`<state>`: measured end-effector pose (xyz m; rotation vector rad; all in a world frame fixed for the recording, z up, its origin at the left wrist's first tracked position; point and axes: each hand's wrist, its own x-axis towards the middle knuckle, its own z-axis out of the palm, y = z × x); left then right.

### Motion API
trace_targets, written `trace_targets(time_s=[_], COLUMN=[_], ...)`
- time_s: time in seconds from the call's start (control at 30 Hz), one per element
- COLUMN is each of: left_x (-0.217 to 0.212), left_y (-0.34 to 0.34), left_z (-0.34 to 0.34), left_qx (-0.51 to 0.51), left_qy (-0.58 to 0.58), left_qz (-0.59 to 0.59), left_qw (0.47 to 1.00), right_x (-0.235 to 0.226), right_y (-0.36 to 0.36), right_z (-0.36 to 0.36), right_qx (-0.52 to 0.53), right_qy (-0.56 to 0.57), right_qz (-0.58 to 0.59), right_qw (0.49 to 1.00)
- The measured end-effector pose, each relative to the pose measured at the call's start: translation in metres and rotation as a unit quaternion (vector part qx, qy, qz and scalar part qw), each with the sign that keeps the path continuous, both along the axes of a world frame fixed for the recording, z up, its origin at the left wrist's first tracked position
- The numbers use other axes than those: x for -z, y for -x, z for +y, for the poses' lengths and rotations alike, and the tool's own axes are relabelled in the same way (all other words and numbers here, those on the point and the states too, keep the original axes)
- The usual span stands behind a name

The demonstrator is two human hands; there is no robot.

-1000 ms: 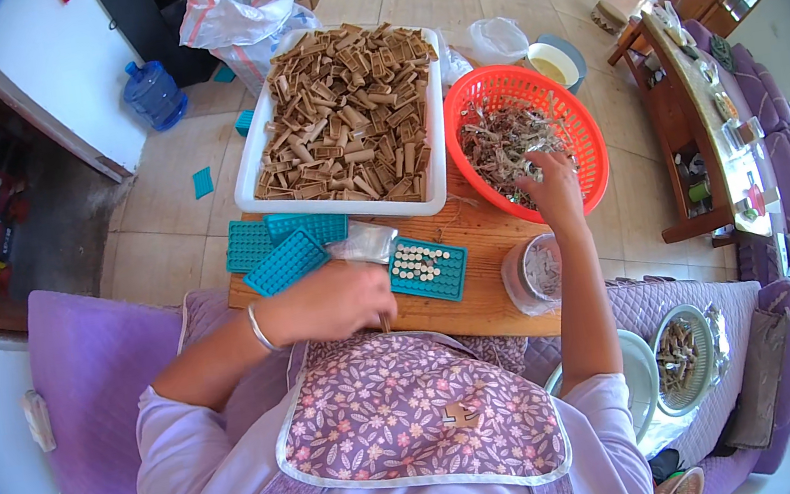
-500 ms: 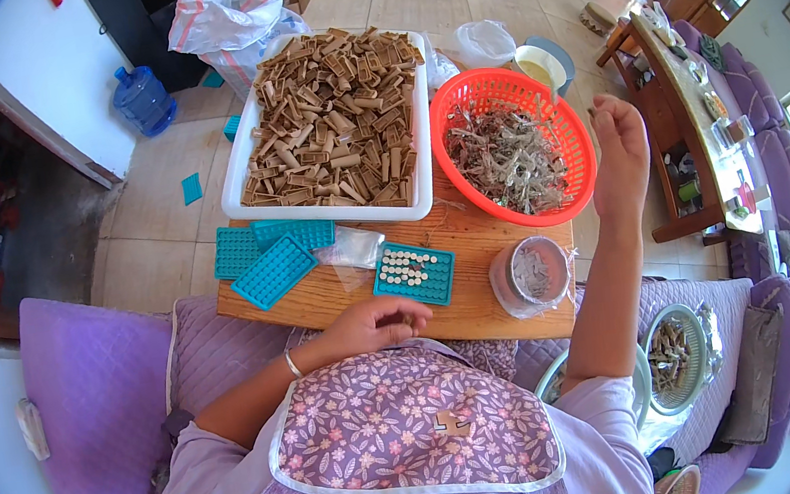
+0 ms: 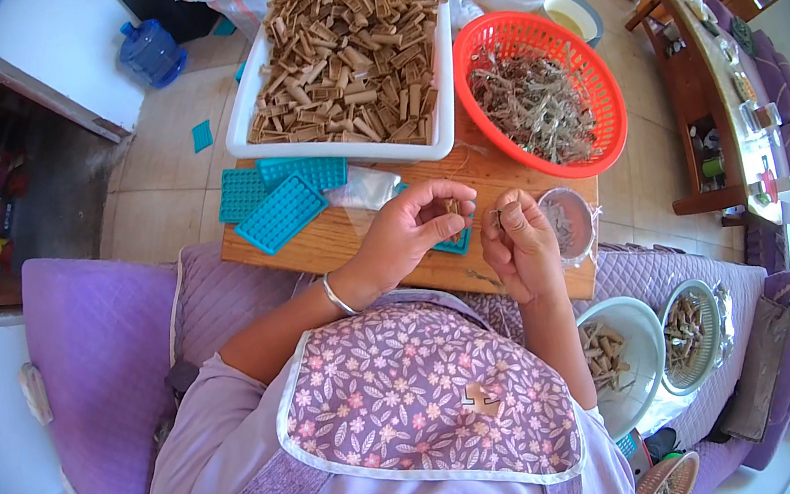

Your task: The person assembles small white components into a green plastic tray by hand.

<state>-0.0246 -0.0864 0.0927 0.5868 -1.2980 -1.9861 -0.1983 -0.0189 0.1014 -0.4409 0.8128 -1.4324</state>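
My left hand (image 3: 413, 227) is raised over the front of the wooden table, thumb and fingers closed around a small brown piece (image 3: 453, 206). It resembles the brown half-tube pieces (image 3: 353, 59) heaped in the white tub (image 3: 233, 133). Just to its right, a small gap away, my right hand (image 3: 524, 247) has thumb and forefinger pinched together; what sits between them is too small to name. Below the hands lies a teal grid tray (image 3: 456, 243), mostly covered by them. A pink-rimmed round container (image 3: 588, 212) with pale bits stands beside my right hand.
A red basket (image 3: 607, 86) full of clear, shiny pieces (image 3: 537, 106) stands at the right of the wooden table (image 3: 355, 250). Several teal trays (image 3: 281, 214) and a clear bag (image 3: 365, 189) lie left. Pale green baskets (image 3: 626, 310) with brown pieces rest on the purple sofa (image 3: 710, 261).
My right hand has come from beside the red basket down to my left hand. My left hand has risen from near my apron and now shows a brown piece. The view has shifted.
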Motion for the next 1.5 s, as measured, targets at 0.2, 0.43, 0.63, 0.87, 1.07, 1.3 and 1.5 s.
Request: trace_targets(time_s=[0.2,0.43,0.63,0.87,1.07,1.3,1.5], left_x=[0.011,0.013,0.013,0.018,0.013,0.021,0.022], left_y=[-0.001,-0.006,-0.012,-0.021,-0.030,-0.029,-0.032], left_z=[0.007,0.009,0.005,-0.002,-0.008,0.001,0.002], left_qx=[-0.028,-0.055,-0.106,-0.087,-0.044,-0.063,-0.050], left_qy=[0.016,0.084,0.261,0.360,0.345,0.159,0.195], left_qz=[-0.019,-0.049,-0.166,-0.198,-0.192,-0.118,-0.154], left_qw=[0.999,0.994,0.945,0.908,0.918,0.978,0.967], right_x=[0.004,0.007,0.013,0.017,0.021,0.019,0.017], right_y=[-0.004,-0.024,-0.032,-0.035,-0.034,-0.045,-0.037], right_z=[0.008,0.016,0.016,0.012,0.010,0.015,0.010], right_qx=[0.010,0.052,0.052,0.022,0.008,0.063,0.013], right_qy=[-0.016,0.003,-0.023,-0.024,0.094,0.073,0.200], right_qz=[0.069,0.246,0.272,0.273,0.492,0.502,0.664], right_qw=[0.997,0.968,0.961,0.961,0.866,0.860,0.720])
